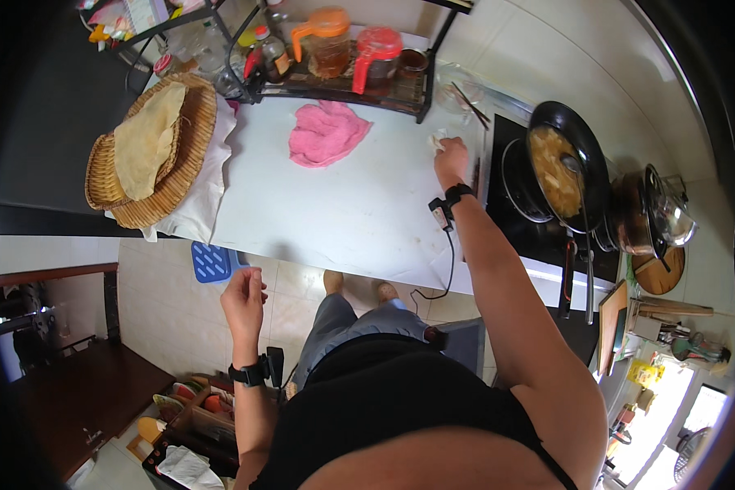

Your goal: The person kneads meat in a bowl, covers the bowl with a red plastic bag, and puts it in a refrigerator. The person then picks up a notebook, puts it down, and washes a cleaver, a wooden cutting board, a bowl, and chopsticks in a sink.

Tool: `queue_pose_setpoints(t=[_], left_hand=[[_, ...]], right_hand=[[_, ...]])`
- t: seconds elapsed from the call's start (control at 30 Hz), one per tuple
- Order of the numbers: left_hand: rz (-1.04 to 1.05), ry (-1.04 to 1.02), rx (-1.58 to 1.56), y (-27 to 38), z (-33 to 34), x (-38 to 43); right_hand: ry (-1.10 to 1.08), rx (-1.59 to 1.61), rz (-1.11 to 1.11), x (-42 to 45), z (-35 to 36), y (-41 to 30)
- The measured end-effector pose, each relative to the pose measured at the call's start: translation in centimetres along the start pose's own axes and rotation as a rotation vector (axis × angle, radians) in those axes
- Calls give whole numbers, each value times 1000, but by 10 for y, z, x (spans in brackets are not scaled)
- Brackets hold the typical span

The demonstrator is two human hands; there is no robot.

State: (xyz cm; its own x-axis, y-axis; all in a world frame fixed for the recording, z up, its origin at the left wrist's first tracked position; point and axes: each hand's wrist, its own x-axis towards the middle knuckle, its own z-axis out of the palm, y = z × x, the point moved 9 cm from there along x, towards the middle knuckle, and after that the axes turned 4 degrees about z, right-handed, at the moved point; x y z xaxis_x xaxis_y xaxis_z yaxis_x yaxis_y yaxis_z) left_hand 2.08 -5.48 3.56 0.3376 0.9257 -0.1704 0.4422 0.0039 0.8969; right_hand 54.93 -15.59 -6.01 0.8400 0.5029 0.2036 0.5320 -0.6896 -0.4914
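Note:
My right hand (451, 160) grips a crumpled white tissue or cloth (438, 139) at the right end of the white countertop (343, 214), left of the stove. My left hand (245, 300) hangs in front of the counter's edge with its fingers curled; nothing shows in it. A crumpled pink cloth (326, 133) lies on the counter near the rack. Beyond my right hand, dark chopsticks (470, 105) lie across a clear glass dish (456, 89). At the left, flat pale sheets (150, 144) rest on woven baskets (196, 135) over a white cloth (211, 190).
Right of the counter, a black wok (588, 147) with food and a ladle (571, 164) stands on the cooktop (502, 131), its handle jutting forward. A lidded pot (631, 211) is beside it. A metal rack (343, 101) holds orange- and red-lidded pitchers. A cable hangs from my right wrist.

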Motion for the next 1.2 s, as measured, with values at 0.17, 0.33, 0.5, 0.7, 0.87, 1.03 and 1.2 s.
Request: queue_pose_setpoints(t=[0.17, 0.33, 0.5, 0.7, 0.87, 1.03, 1.2], left_hand=[[32, -90, -58, -15, -3, 53], [190, -176, 97, -1, 13, 104], [262, -277, 61, 21, 35, 136], [360, -325, -20, 25, 49, 154], [150, -448, -82, 1, 67, 153], [137, -586, -97, -11, 109, 132], [172, -720, -14, 8, 143, 104]], right_hand=[[13, -66, -127, -17, 16, -21], [-44, -57, -180, -79, 9, -77], [-131, -30, -257, -132, 8, -112], [-499, 567, 417, -171, 21, -79], [-400, 1408, 855, -190, -23, -59], [-161, 1705, 980, -241, -60, -1], [93, 1749, 1045, -309, -119, 61]])
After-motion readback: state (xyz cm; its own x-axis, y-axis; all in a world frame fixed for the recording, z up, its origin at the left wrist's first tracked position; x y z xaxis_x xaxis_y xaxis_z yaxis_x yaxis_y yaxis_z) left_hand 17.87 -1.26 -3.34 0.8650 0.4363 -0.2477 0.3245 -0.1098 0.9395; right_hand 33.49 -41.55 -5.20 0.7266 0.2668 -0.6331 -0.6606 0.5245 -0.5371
